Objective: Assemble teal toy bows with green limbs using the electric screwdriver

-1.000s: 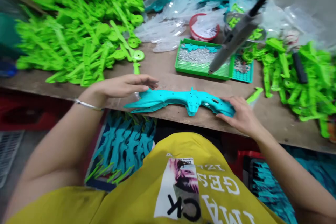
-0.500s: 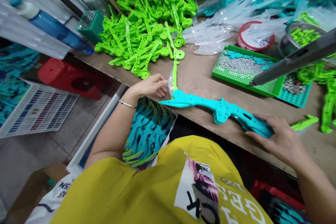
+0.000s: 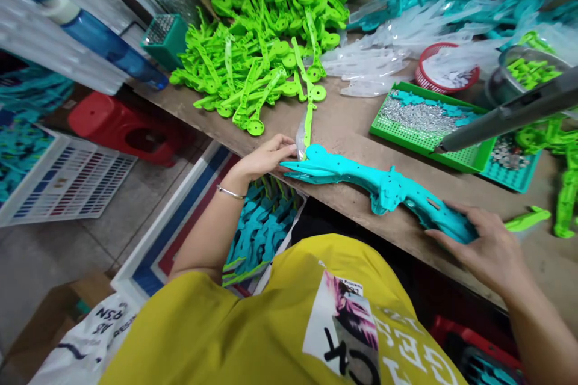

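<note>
A long turquoise plastic toy bow (image 3: 383, 186) lies along the front edge of the wooden workbench (image 3: 343, 132). My right hand (image 3: 485, 249) lies over its right end, fingers curved around it. My left hand (image 3: 266, 156) is at the bow's left tip, fingers curled and pinching a green strip in a clear sleeve (image 3: 306, 126) that lies just beyond the tip. A silver bracelet sits on my left wrist.
A heap of green plastic parts (image 3: 266, 30) covers the bench's far left. A green tray of screws (image 3: 424, 117), a red bowl (image 3: 445, 69) and clear bags lie behind. A grey hanging screwdriver (image 3: 510, 114) points down-left. A box of turquoise parts (image 3: 262, 228) sits under the bench.
The view has swung to the left, showing the floor and a red stool. My left hand has left the bow's left limb and curled onto the sleeved green strip. My right hand stays put.
</note>
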A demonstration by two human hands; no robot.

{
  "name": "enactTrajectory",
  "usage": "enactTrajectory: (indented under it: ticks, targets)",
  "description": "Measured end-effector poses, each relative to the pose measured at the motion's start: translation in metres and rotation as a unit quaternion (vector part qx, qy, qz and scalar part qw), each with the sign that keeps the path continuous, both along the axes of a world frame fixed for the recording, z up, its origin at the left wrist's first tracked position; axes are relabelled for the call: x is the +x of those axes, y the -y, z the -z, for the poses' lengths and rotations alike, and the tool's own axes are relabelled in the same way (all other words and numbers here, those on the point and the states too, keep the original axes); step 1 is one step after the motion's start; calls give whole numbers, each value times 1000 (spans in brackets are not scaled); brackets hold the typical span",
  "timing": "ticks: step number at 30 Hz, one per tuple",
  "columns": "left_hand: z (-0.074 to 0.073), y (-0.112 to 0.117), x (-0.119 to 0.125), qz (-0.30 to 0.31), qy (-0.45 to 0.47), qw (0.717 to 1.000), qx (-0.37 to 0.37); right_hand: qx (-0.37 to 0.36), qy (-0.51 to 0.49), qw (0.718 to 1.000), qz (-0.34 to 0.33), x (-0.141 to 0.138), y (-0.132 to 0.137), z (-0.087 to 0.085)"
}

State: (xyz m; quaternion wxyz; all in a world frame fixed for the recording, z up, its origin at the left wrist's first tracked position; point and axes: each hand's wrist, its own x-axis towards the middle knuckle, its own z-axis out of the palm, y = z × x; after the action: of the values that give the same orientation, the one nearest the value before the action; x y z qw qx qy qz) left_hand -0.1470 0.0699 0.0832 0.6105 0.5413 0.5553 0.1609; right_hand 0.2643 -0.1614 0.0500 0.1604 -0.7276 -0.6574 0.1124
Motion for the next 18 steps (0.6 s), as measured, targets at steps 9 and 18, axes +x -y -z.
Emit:
enactTrajectory:
  ticks: [9, 18]
  targets:
    - [-2, 12, 0, 68, 1, 984, 165, -16, 6, 1000, 2, 0, -1, -1]
    - [-7, 19, 7, 204, -127, 936, 257, -3, 22, 1000, 2, -3, -3, -3]
